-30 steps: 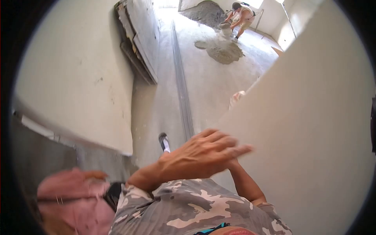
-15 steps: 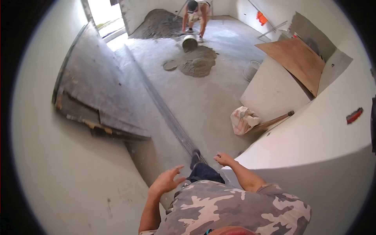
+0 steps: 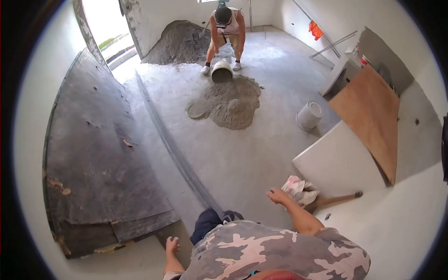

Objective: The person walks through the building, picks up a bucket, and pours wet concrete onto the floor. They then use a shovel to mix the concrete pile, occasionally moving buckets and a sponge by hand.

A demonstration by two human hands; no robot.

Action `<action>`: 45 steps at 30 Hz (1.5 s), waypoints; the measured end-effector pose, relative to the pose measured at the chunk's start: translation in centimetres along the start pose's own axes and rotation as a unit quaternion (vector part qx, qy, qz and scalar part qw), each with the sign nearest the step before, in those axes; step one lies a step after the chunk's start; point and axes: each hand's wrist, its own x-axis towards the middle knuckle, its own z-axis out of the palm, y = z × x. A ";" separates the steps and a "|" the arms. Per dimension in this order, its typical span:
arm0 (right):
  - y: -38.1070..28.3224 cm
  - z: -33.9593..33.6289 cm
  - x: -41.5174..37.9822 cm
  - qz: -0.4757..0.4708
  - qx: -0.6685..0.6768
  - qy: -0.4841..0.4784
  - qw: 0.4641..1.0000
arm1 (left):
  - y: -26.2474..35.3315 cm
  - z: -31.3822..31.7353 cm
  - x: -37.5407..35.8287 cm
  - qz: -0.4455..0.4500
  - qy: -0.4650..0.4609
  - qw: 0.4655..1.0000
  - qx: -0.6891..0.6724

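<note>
My left hand (image 3: 172,245) hangs low beside my body, near the bottom edge of the dark boards (image 3: 107,154). Its fingers look loosely curled, and whether it holds anything is too small to tell. My right hand (image 3: 278,195) is out in front of my camouflage shirt, beside a crumpled white bag (image 3: 298,190). The fingers are partly bent with gaps between them, and nothing shows in them. Further off, a grey mound of mix (image 3: 235,105) lies on the floor, with a tipped bucket (image 3: 221,72) at its far edge.
A co-worker (image 3: 226,32) bends over the tipped bucket. Behind is a larger sand pile (image 3: 179,42). Long metal strips (image 3: 170,144) run along the floor on the left. To the right are an upturned bucket (image 3: 310,115), a white panel (image 3: 329,156) and a brown board (image 3: 368,116).
I have moved forward into the room. My left hand has dropped lower and my right hand is now beside the white bag. The co-worker has straightened somewhat, and the bucket mouth faces me.
</note>
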 end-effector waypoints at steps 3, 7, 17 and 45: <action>-11.3 -8.3 7.9 -0.095 0.054 -0.009 0.994 | 7.8 2.4 4.7 0.010 0.053 0.997 -0.046; -21.3 -18.3 20.3 -0.153 0.047 0.043 0.986 | 19.0 7.7 16.0 0.015 0.075 0.996 0.051; -9.5 -38.8 49.8 -0.031 0.062 0.138 0.988 | 81.6 35.9 25.3 0.221 -0.047 0.962 0.152; 11.9 -132.0 119.6 0.084 0.034 0.210 0.973 | 159.1 104.5 51.2 0.225 0.338 0.881 -0.242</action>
